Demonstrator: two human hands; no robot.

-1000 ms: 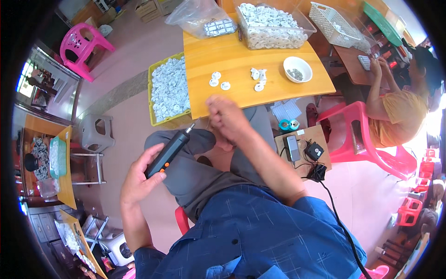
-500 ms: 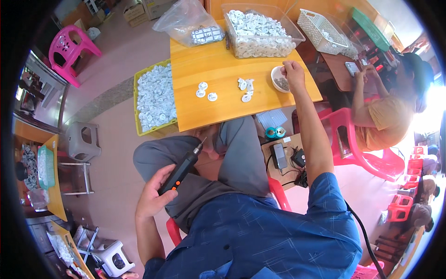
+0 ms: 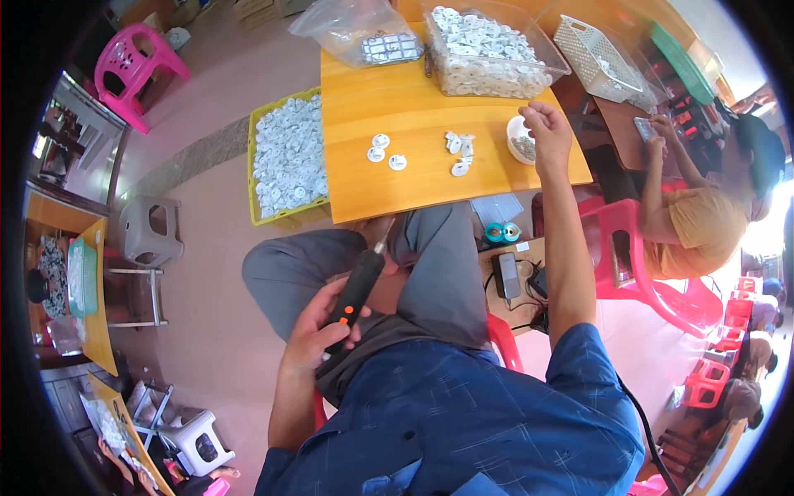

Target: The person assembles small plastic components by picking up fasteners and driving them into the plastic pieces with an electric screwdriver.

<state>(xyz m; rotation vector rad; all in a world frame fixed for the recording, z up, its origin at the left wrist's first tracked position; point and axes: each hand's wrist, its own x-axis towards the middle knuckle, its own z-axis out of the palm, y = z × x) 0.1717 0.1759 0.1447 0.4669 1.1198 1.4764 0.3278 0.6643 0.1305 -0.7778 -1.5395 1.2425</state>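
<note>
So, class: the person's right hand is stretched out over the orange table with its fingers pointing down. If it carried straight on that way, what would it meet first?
Most likely the small white bowl: the right hand hangs right at its rim, fingers bunched. Depth is hard to judge from above.

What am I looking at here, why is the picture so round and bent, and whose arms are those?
No machine here: a person wears a wide fisheye camera on the head, looking down, so straight edges curve. The arms coming up from below are that person's own. The left hand holds a black pen-shaped power tool over the lap. The right hand reaches to a small white bowl on the orange table. On the table also lie a few small white discs, a clear tub of many more and a plastic bag. A yellow tray of discs sits beside the table. Another person works at the right.
</note>
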